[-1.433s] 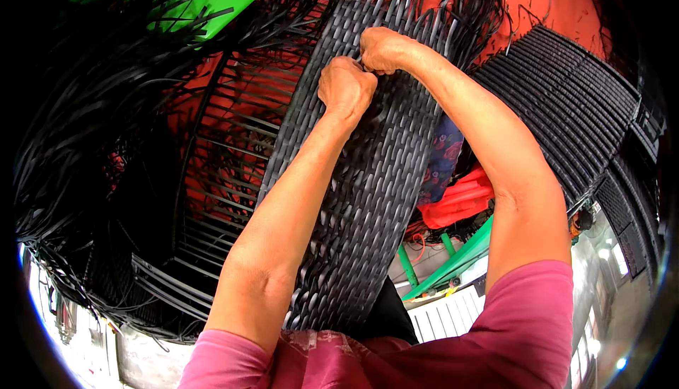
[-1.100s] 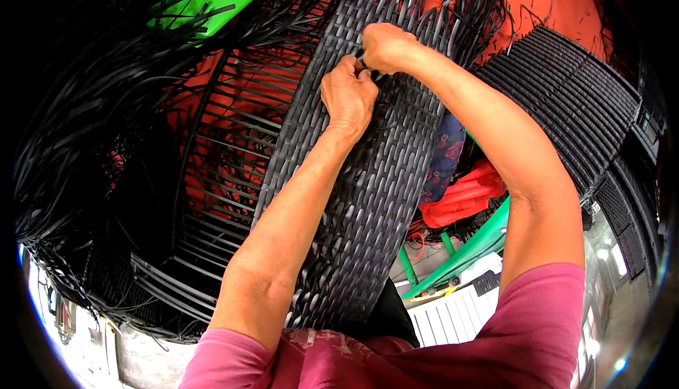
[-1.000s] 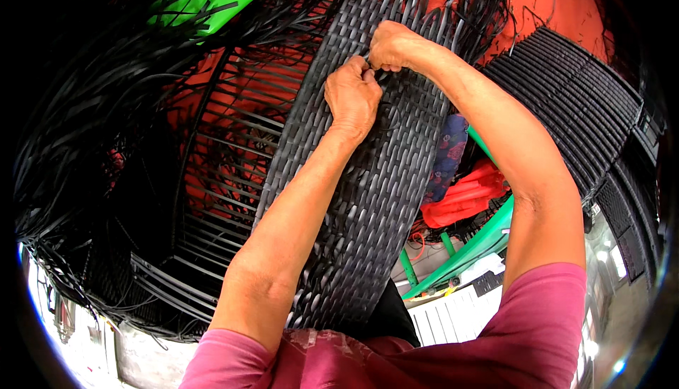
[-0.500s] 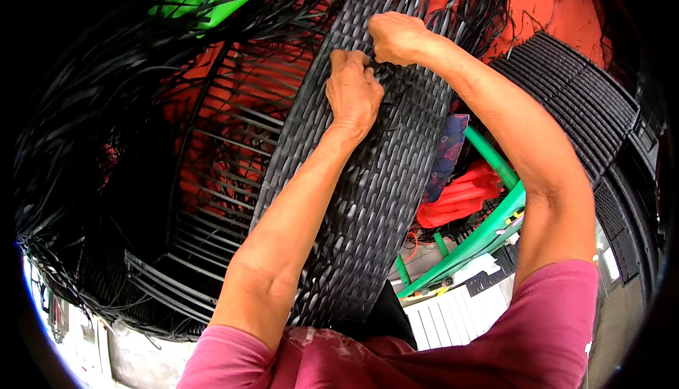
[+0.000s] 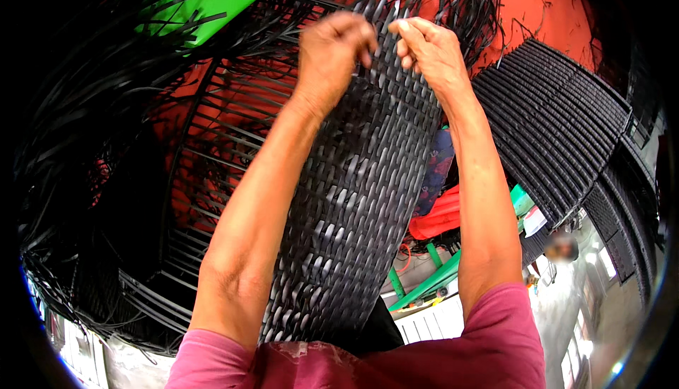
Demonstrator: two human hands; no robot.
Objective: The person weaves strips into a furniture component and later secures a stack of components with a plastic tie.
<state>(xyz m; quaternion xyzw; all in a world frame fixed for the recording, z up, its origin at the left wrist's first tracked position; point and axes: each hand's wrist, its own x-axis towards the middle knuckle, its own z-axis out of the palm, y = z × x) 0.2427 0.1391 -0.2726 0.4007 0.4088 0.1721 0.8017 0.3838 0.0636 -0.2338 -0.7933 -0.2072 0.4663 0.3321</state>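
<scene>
A long woven panel of flat black strips slants up through the middle of the view, its far end fringed with loose strip ends. Over its upper left edge is my left hand, fingers curled inward and smeared by motion. Facing it across the weave, my right hand has thumb and forefinger pinched together near the far end. Whatever that pinch may hold is too small to make out. A narrow gap of woven strips shows between the two hands.
Black frame bars run beside the panel on the left, with a mass of loose black strips beyond. A ribbed black woven piece stands at right. Red cloth and green bars lie below it. A person appears farther off.
My left hand has moved up and left, off the weave's middle. The right hand has turned, its fingers now facing left, and its forearm has swung inward.
</scene>
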